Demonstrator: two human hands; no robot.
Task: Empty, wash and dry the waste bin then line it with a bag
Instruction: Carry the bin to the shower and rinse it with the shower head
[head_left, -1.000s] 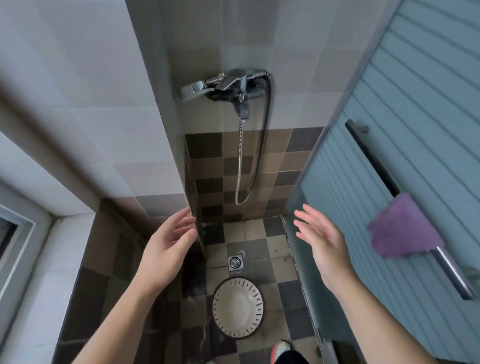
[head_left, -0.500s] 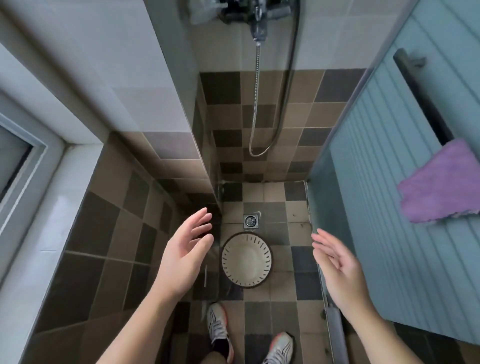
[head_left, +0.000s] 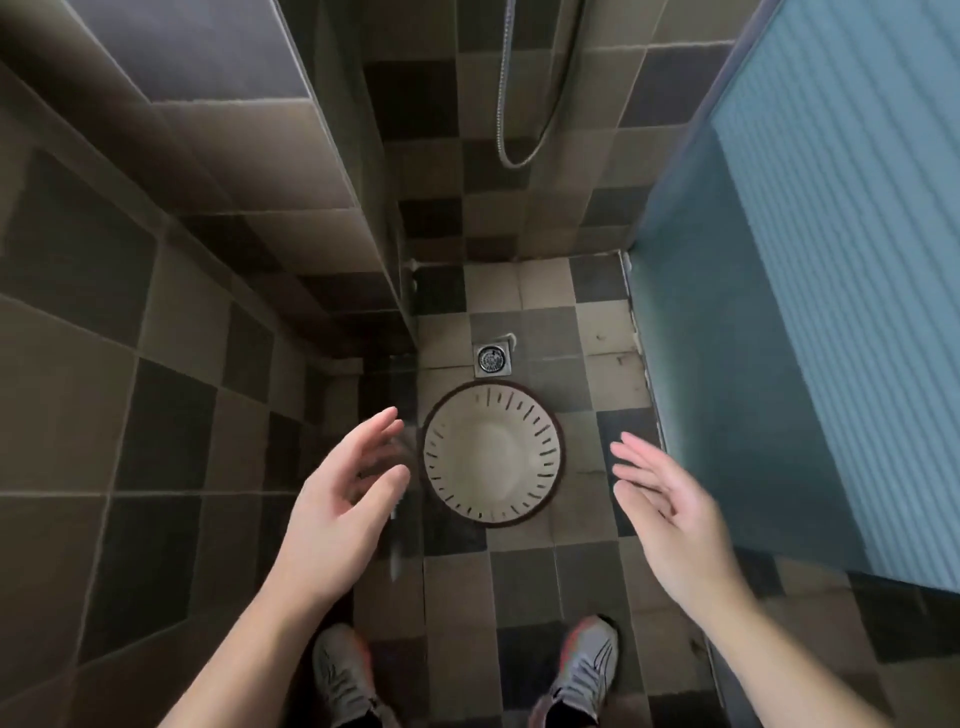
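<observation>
Now your waste bin (head_left: 492, 451) stands upright on the tiled floor (head_left: 524, 577) just below centre of the frame, its round mouth facing straight up at you, so its long axis runs vertically, away from your palms. It sits between your two hands: your left hand (head_left: 340, 512) is just left of the rim, your right hand (head_left: 670, 514) a little farther off on the right. Neither grip holds anything; both hands are open, fingers loosely spread and palms turned inward toward the bin, not touching it. The left looks the nearer, but a two-sided hold on the rim seems the natural next move, which means reaching down on both flanks.

Mind what crowds it: the floor drain (head_left: 492, 358) lies just above the bin in the frame, the tiled wall corner (head_left: 400, 291) presses close at the bin's left, and the blue ribbed door (head_left: 831, 291) closes off the right. A shower hose (head_left: 524, 104) hangs at top centre, and your shoes (head_left: 587, 665) stand at the bottom edge, well clear of the bin
</observation>
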